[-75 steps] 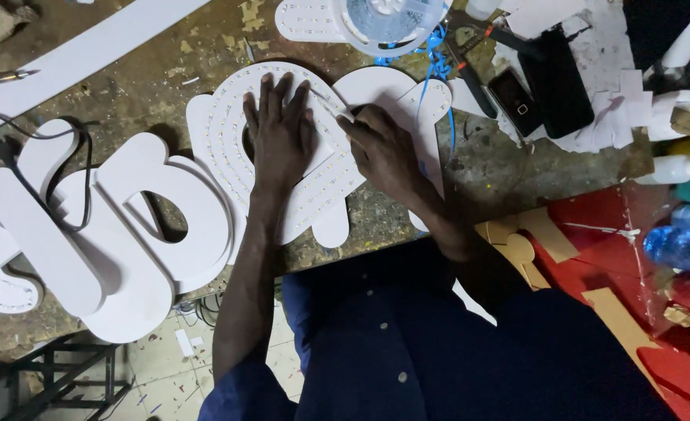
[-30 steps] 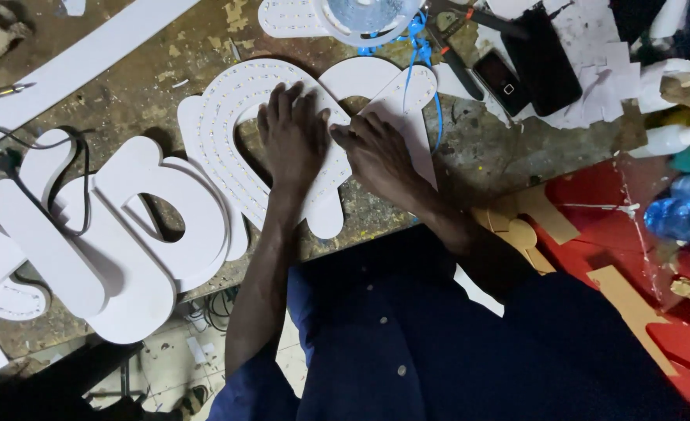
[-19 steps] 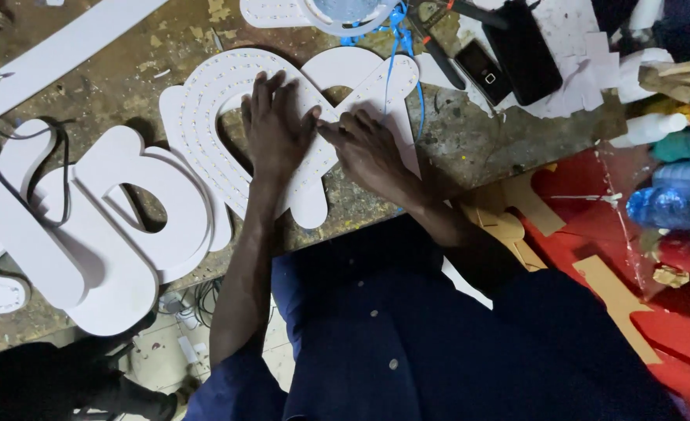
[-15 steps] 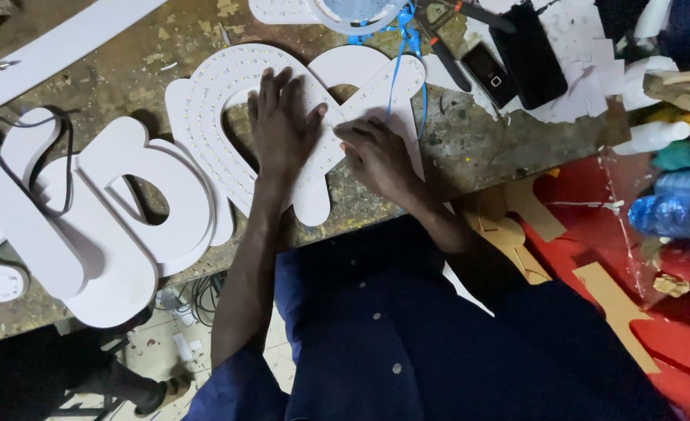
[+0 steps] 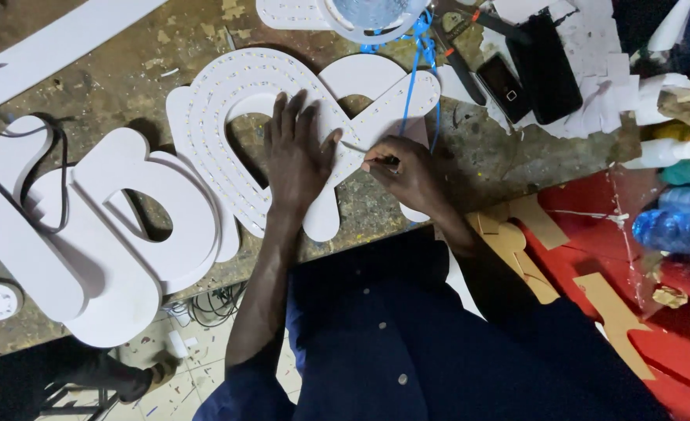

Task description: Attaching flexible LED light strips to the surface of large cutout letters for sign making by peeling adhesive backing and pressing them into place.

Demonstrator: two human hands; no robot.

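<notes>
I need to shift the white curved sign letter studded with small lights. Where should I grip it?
Take the white curved letter by its bare outer rim at the upper left, coming from the far side. The left hand presses its middle, and the light rows cover its face.

The bench was rough, paint-flecked wood; the white letter looked smooth, matt plastic; the phone was glossy.
</notes>
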